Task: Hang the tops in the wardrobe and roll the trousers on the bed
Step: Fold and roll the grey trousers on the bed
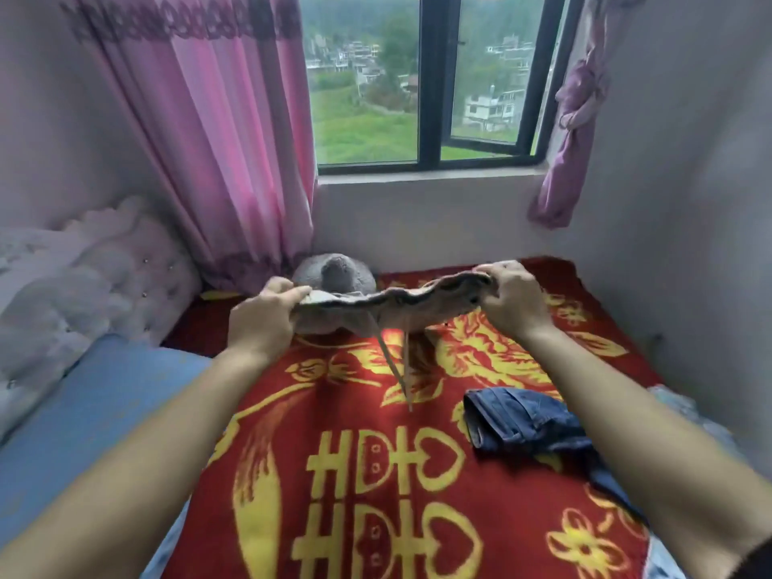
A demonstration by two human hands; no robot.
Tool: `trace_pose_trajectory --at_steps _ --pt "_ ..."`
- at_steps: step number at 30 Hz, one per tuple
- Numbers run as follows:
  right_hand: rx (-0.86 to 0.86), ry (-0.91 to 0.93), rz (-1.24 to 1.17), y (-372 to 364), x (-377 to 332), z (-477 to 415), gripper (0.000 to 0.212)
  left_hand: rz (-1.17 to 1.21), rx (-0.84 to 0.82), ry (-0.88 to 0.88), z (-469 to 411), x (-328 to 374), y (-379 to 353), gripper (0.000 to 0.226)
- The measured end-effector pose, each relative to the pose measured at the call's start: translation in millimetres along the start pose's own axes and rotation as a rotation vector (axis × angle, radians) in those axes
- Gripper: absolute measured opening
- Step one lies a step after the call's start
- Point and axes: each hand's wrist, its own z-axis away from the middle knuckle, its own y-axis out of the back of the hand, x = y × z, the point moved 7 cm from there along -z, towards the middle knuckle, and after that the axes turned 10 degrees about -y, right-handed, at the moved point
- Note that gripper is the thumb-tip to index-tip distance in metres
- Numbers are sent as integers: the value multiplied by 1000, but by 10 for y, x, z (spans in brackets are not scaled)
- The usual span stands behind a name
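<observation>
I hold a pair of grey trousers [401,305] by the waistband, stretched level above the bed. My left hand [263,315] grips its left end and my right hand [516,296] grips its right end. Two pale drawstrings [394,369] hang from the waistband down toward the blanket. The rest of the grey fabric bunches on the bed behind, near the wall. Dark blue jeans [530,424] lie crumpled on the red and yellow blanket [355,474], under my right forearm.
A blue sheet [96,403] covers the bed's left side beside a white tufted headboard [92,277]. Pink curtains [217,140] hang left of the window [422,77]. Grey walls close in behind and on the right. No wardrobe is in view.
</observation>
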Motion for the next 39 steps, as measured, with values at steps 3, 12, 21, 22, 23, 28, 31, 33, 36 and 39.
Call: trace_pose_trajectory --at_steps 3,12,21,22,23,28,31,33,36,39 --pt "-193 -75 223 -767 680 722 33 -50 -290 1 828 76 -961 36" --pt "-627 34 700 -1851 1745 2789 24 -9 -843 78 3193 411 -2297 54" --pt "-749 54 796 -2111 2202 3869 26 -174 -937 -25 4197 601 -2653 57" --pt "-762 54 800 -2172 2280 3960 25 -187 -957 -38 4288 617 -2740 58" --pt "-782 52 804 -2242 2366 4059 25 -193 -977 -48 4389 636 -2838 57" --pt "-872 30 839 -2667 2878 4605 21 -151 -1084 -13 5020 682 -3479 55" --pt "-922 -26 848 -2939 3187 4897 22 -80 -1218 39 5359 737 -3942 55" --pt "-978 -82 848 -3146 3375 5050 28 -47 -1320 63 5536 786 -4202 54" --pt "-1191 -225 830 -3409 3633 5288 53 -21 -1509 100 5723 884 -4430 62" --pt "-1231 -386 705 -3515 3720 5314 52 -12 -1468 156 5707 1018 -4477 59"
